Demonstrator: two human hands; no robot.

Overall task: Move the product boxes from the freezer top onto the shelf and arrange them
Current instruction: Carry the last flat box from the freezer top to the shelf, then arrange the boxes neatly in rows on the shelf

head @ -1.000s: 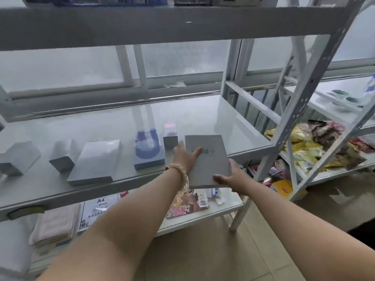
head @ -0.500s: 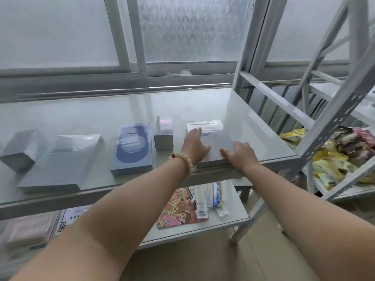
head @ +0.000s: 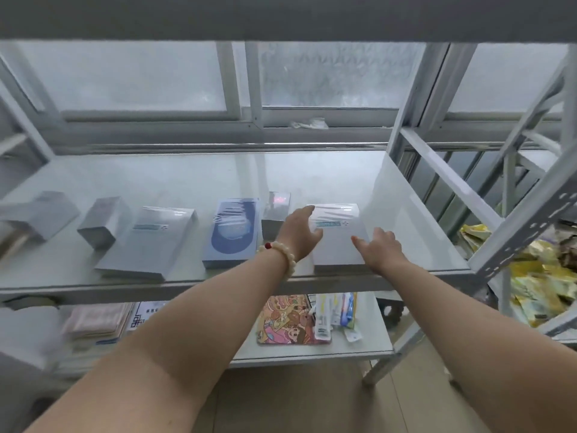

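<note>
Lying on shelf (head: 187,182): white box (head: 337,248), flat.
Left hand (head: 300,232): fingers straight, against box's left side.
Right hand (head: 379,246): fingers relaxed, over box.

Print on the white box (head: 338,248) and blue box (head: 232,235) is blurred, unreadable.

One head-worn camera looks forward and down, close over the shelf (head: 187,179)
</note>
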